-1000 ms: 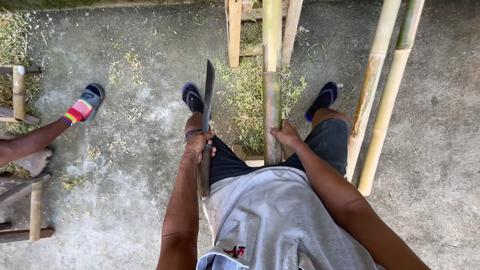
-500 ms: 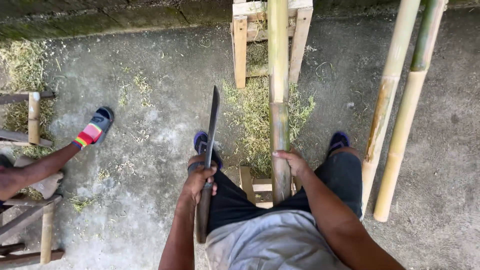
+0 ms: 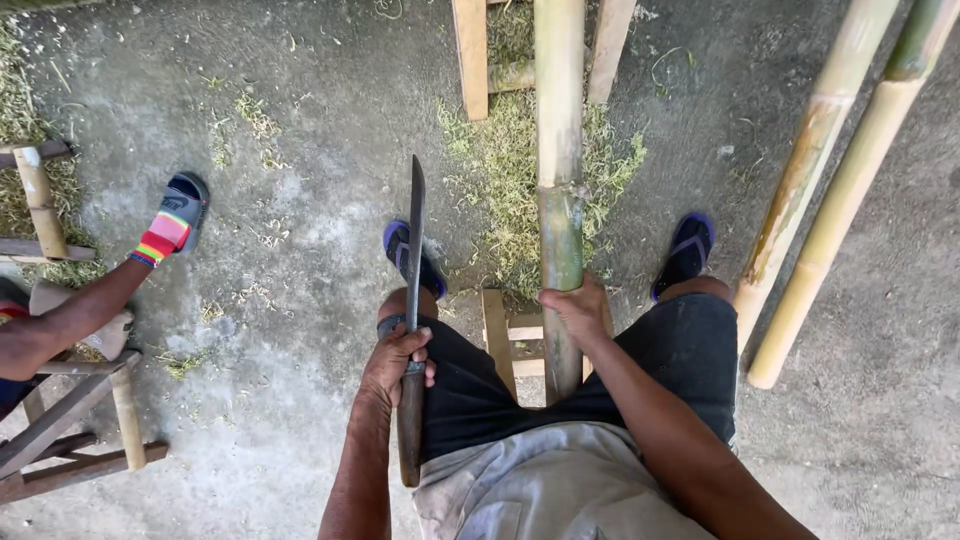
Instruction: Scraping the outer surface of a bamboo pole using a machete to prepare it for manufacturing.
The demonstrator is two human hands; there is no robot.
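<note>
The left hand point(image 3: 400, 355) wraps its fingers tight around the wooden handle of a long knife point(image 3: 413, 290), whose dark, narrow blade points toward the top of the frame, just left of centre. The right hand point(image 3: 575, 305) curls its fingers over a bamboo pole point(image 3: 560, 150) running up the middle of the frame; the pole is pale tan above and greener near the grip, with a ringed node. Green shavings point(image 3: 500, 170) litter the concrete around it. Two more bamboo poles point(image 3: 830, 180) lean at the right edge.

No packages, labels, signs or screens in view.
</note>
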